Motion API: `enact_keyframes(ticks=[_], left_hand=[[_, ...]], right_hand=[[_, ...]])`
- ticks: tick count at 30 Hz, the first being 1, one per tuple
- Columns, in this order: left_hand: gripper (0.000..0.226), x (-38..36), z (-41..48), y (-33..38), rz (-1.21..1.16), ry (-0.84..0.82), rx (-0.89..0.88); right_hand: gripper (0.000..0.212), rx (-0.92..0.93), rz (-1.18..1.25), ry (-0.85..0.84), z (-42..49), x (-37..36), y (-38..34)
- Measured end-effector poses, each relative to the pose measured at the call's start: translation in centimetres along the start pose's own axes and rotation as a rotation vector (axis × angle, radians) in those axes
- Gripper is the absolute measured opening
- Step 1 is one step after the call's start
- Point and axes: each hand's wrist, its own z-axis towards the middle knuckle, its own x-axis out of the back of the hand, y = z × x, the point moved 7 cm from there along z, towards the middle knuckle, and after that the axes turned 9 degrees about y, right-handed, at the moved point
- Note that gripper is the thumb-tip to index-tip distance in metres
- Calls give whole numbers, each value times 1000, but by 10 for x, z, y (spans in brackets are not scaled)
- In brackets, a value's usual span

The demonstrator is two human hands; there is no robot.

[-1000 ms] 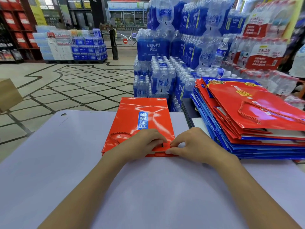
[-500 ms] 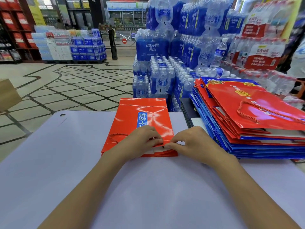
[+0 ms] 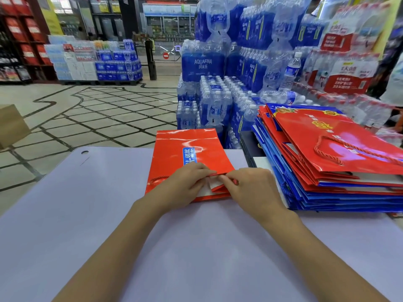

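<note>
Lavender tabletop (image 3: 87, 214) is seen in front of a tiled shop floor, with a cardboard box (image 3: 11, 125) at the far left edge and shrink-wrapped water packs (image 3: 213, 101) stacked behind. Near the middle of the table a flat red paper bag (image 3: 174, 153) is laid, its mouth turned toward the person. The upper lip of that mouth is pinched between the curled fingers and thumb of the left hand (image 3: 185, 184). Just beside it the same lip is pinched by the right hand (image 3: 250, 188), and a sliver of white lining is exposed beneath. The step is judged to be the opening of the bag. It is best done if the top layer alone is raised, evenly at both pinches, so that the glossy paper is not creased or torn. A stack of flat bags (image 3: 327, 192) is piled at the right, near the right hand.
</note>
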Motion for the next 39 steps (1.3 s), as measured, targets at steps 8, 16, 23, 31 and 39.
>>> enact_keyframes(ticks=[8,16,23,31,39], left_hand=[[38,-6,-1,-1,16,-6,-4],[35,-4,-1,-3,30,10,-3],[32,-1,0,-10,37,40,28],[33,2,-1,-8,-24,50,4],[25,8,0,-13,-181,34,147]], right_hand=[[33,-200,-52,-203,-10,-21,0],[23,-120,-68,-221,-9,-23,-7],[9,-168,169,-200,-8,-17,-2],[13,3,41,49,1,2,-12],[24,199,41,-58,-1,-7,-8]])
